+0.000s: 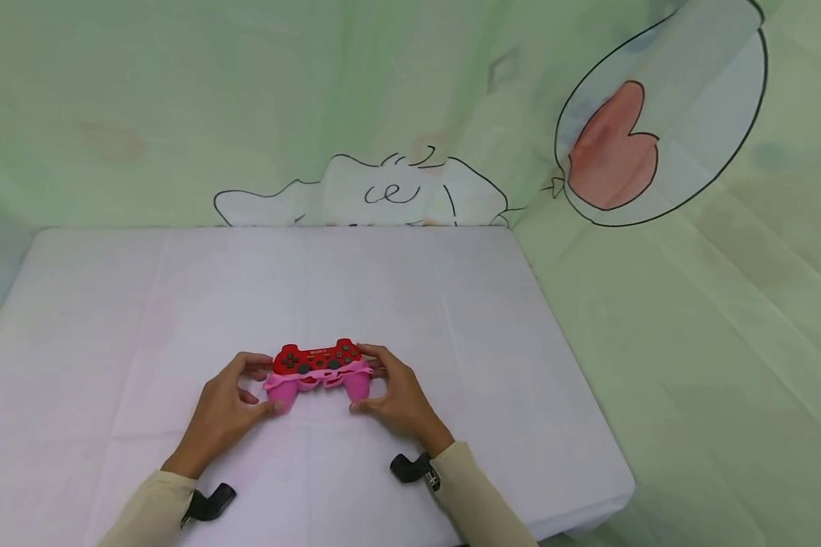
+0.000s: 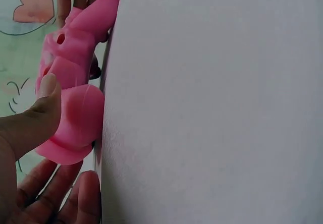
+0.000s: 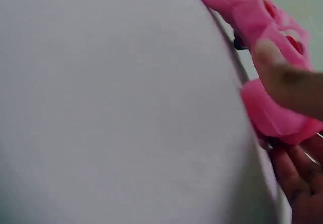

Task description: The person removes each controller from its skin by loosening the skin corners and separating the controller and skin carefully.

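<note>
A red game controller (image 1: 321,357) with several dark buttons lies on the table in the head view. A pink silicone cover (image 1: 284,393) wraps its grips and lower half, while the red upper face stays bare. My left hand (image 1: 229,406) holds the left side, its thumb on the pink grip and its fingers at the far edge. On the other side, my right hand (image 1: 400,395) holds the right grip between thumb and fingers. Both wrist views show the pink cover (image 2: 81,113) from behind, with small red patches through its openings. The controller's underside is hidden.
A white cloth covers the table (image 1: 212,281), whose right edge drops away beside a green curtain (image 1: 725,342). Line drawings and a red heart (image 1: 612,152) decorate the backdrop. A black wrist camera (image 1: 212,503) sits at each cuff.
</note>
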A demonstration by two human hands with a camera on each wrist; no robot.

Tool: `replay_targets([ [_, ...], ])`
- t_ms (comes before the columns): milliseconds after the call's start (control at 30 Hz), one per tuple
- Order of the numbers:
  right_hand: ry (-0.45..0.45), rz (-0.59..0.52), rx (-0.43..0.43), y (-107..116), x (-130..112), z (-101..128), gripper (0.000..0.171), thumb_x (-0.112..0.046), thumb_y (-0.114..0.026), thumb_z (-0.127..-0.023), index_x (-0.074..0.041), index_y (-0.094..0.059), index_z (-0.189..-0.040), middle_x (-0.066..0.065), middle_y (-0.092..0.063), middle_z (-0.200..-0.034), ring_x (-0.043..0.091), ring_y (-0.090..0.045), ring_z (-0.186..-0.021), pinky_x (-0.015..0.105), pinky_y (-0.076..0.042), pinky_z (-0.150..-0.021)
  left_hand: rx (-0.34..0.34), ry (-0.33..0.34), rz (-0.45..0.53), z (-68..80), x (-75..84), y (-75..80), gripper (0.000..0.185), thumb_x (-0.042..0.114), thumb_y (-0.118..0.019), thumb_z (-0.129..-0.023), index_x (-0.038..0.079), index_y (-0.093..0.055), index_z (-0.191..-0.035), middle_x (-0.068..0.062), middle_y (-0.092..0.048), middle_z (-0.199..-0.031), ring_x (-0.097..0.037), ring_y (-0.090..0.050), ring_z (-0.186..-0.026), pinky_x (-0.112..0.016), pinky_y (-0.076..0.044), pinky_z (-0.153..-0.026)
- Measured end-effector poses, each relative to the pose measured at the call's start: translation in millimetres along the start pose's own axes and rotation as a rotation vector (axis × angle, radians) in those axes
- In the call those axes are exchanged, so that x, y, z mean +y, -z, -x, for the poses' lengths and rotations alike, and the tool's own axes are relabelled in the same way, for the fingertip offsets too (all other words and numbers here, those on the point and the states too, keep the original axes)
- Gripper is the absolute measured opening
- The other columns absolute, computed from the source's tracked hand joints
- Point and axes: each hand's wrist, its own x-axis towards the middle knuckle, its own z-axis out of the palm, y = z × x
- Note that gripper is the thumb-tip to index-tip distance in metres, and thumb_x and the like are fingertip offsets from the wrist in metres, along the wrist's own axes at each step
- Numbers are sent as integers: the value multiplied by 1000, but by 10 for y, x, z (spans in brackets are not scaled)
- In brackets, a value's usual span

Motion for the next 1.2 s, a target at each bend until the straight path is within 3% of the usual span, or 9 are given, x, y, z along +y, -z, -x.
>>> replay_targets([
  [100,18,2,47,-62,12,16,93,-17,-98,-74,-39,-52,-152,-9,-67,-140,13,-68,-124,34,-56,-105,15,0,-1,40,-7,-27,73,19,-99,-75,16,-60,-137,-6,-70,-117,-16,-62,-81,-23,-54,-73],
  [233,16,-51,130,-116,54,11,77,-15,-99,-73,-31,-62,-139,-10,-70,-133,11,-72,-113,31,-59,-100,79,-16,-16,58,-22,-64,65,19,-100,-73,16,-64,-127,-3,-70,-108,-14,-59,-78,-21,-50,-70],
  [367,13,-101,136,-103,83,-9,63,-18,-99,-73,-26,-65,-125,-7,-74,-119,10,-73,-105,28,-61,-94,122,-35,-22,54,-42,-82,59,17,-101,-71,17,-66,-119,-2,-67,-99,-11,-54,-72,-21,-46,-65],
  [667,34,-133,116,-64,90,-21,56,-14,-102,-68,-17,-64,-108,1,-71,-104,14,-73,-92,28,-62,-85,58,-79,-16,13,-89,-60,54,18,-98,-75,20,-63,-117,1,-62,-88,-11,-52,-71,-21,-44,-65],
  [833,4,-165,91,-90,36,-11,58,-14,-100,-73,-13,-62,-117,7,-72,-111,16,-76,-95,29,-63,-89,32,-83,-29,-28,-75,-23,53,20,-97,-78,17,-61,-116,1,-64,-92,-12,-53,-75,-22,-46,-68],
  [1033,-27,15,46,-55,-15,51,80,-11,-101,-69,-20,-58,-137,-1,-73,-121,8,-74,-104,29,-59,-99,-40,-17,-53,-28,-68,13,66,23,-100,-73,15,-60,-125,-3,-67,-104,-14,-56,-77,-23,-49,-67],
  [1200,26,44,43,-25,0,49,77,-9,-99,-72,-18,-59,-137,1,-75,-117,10,-74,-100,29,-61,-95,-64,-54,-74,-14,-82,-14,84,16,-103,-66,10,-54,-134,-6,-69,-114,-16,-57,-82,-23,-51,-71],
])
